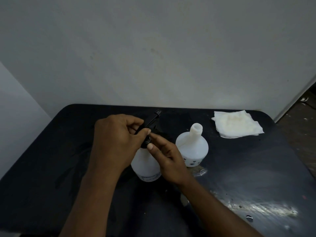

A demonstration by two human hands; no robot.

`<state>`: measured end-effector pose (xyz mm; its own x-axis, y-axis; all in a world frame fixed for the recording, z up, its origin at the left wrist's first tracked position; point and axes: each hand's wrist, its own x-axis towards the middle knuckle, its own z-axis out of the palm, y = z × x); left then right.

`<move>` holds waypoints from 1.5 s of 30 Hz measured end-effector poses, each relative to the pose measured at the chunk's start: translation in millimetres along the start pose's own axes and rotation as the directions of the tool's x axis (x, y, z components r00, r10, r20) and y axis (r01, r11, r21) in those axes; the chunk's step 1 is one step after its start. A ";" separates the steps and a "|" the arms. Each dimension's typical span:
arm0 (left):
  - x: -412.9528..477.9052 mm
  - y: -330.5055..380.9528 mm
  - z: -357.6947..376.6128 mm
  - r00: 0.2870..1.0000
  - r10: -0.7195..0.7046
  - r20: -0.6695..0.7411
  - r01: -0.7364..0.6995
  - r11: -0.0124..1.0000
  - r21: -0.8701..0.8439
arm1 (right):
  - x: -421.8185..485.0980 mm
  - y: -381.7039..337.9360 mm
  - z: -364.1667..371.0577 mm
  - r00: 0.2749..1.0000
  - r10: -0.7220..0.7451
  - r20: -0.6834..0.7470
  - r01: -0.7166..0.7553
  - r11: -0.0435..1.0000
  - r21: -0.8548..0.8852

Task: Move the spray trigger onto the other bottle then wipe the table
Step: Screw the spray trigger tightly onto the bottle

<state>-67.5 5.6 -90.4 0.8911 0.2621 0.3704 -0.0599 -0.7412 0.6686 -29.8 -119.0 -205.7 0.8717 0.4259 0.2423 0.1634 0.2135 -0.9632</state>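
Note:
Two white plastic bottles stand on the dark table point(51, 151). The near bottle point(145, 165) carries the black spray trigger point(151, 121) on its neck. My left hand point(116, 139) is closed around the trigger's body, its nozzle pointing away and to the right. My right hand point(164, 154) pinches the black collar point(146, 142) at the bottle's neck with thumb and fingers. The second bottle point(192, 147) stands just to the right, upright, with its neck bare and uncapped. A folded white cloth point(237, 124) lies flat at the table's far right.
A pale wall rises directly behind the table. Wet, shiny smears point(259, 207) spread over the table's near right part, with a small patch point(200, 171) by the second bottle. The table's right edge borders a brown floor point(301, 134).

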 end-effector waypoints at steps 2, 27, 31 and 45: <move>-0.3 -0.2 0.2 1.000 -0.009 -0.004 0.009 1.000 -0.021 | 0.3 -1.5 -0.2 1.000 0.023 0.013 -0.023 1.000 0.018; -1.7 -3.4 -0.1 0.999 -0.037 -0.021 0.035 0.998 -0.061 | -1.5 -1.1 12.8 0.993 -0.076 -0.088 0.065 0.991 -0.121; -1.8 -4.0 0.8 0.999 -0.037 -0.022 0.036 0.998 -0.054 | -4.1 -4.9 21.2 0.967 -0.117 -0.224 0.085 0.985 -0.151; -1.9 -5.6 -0.4 0.999 -0.037 -0.023 0.036 0.998 -0.048 | 1.8 -3.8 8.6 0.999 -0.010 -0.042 0.008 0.999 -0.042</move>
<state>-69.1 9.6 -94.6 0.8823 0.3032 0.3601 -0.0497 -0.7006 0.7118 -32.8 -111.5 -200.6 0.8885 0.3869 0.2467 0.1895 0.1801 -0.9652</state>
